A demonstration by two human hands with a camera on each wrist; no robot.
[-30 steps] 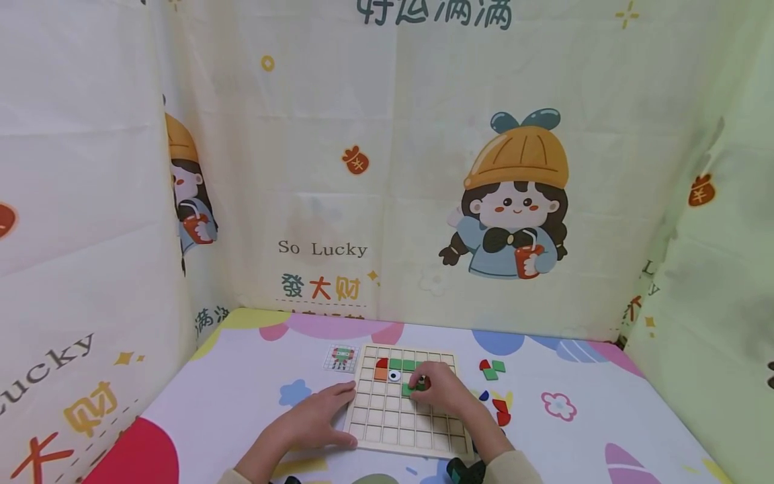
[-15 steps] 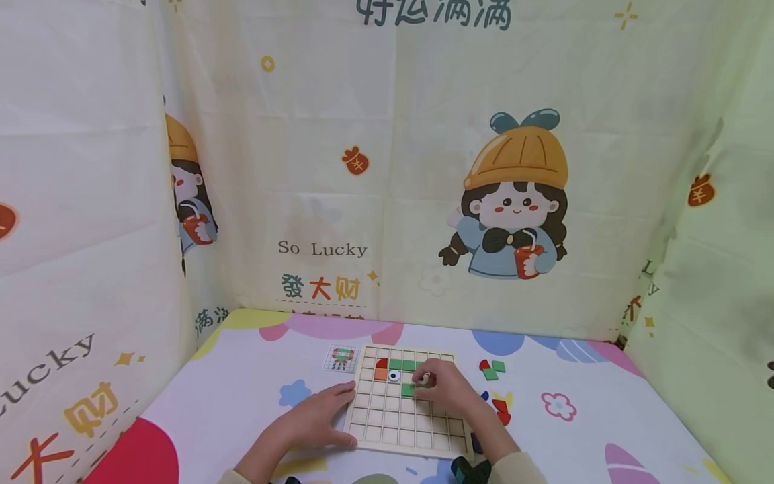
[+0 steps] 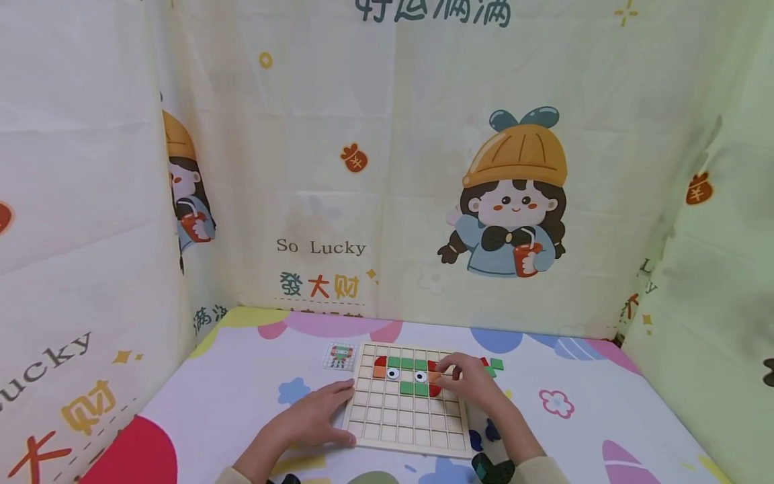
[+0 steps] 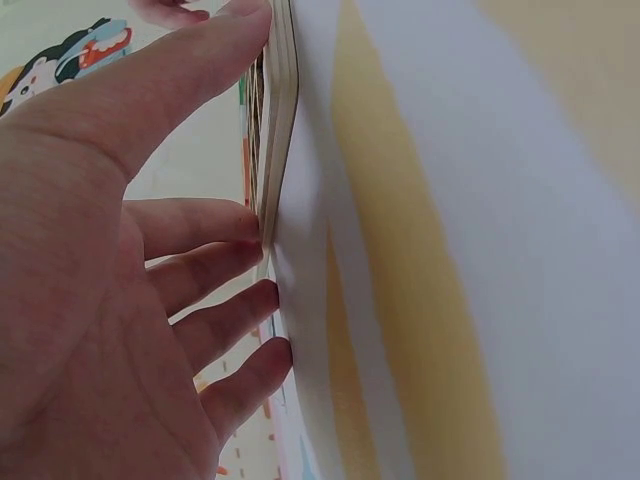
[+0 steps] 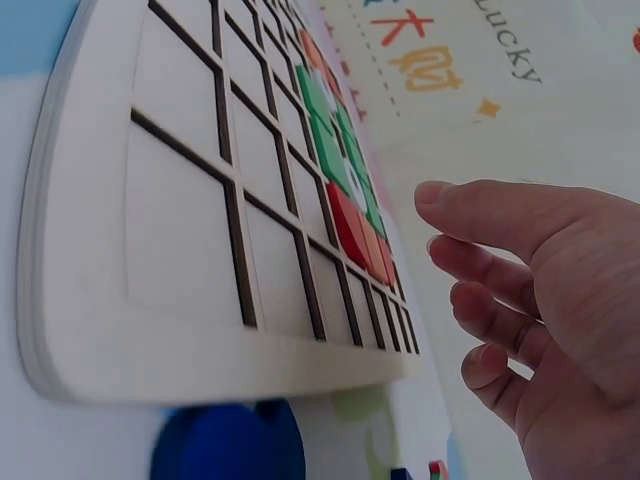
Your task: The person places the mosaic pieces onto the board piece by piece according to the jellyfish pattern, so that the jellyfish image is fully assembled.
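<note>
A wooden grid board (image 3: 387, 430) lies on the table with coloured tiles in its upper cells. Among them are green tiles (image 3: 414, 388), two white eye tiles (image 3: 420, 376) and a red rounded tile (image 3: 435, 390). My left hand (image 3: 314, 413) rests against the board's left edge, thumb and fingertips touching it, as the left wrist view shows. Over the board's right side hovers my right hand (image 3: 468, 380), near the right end of the tile rows. Between its loosely bent fingers nothing shows in the right wrist view. That hand partly hides the rightmost tiles.
Left of the board's top lies a small pattern card (image 3: 339, 357). Loose green pieces (image 3: 496, 364) lie to the right, partly behind my right hand. Dark blue pieces (image 3: 492, 430) sit by the lower right corner. A printed cloth wall (image 3: 411, 202) stands behind the table.
My right hand has moved right and slightly up, uncovering the second eye tile and the red tiles at the right end. My left hand stays at the board's edge.
</note>
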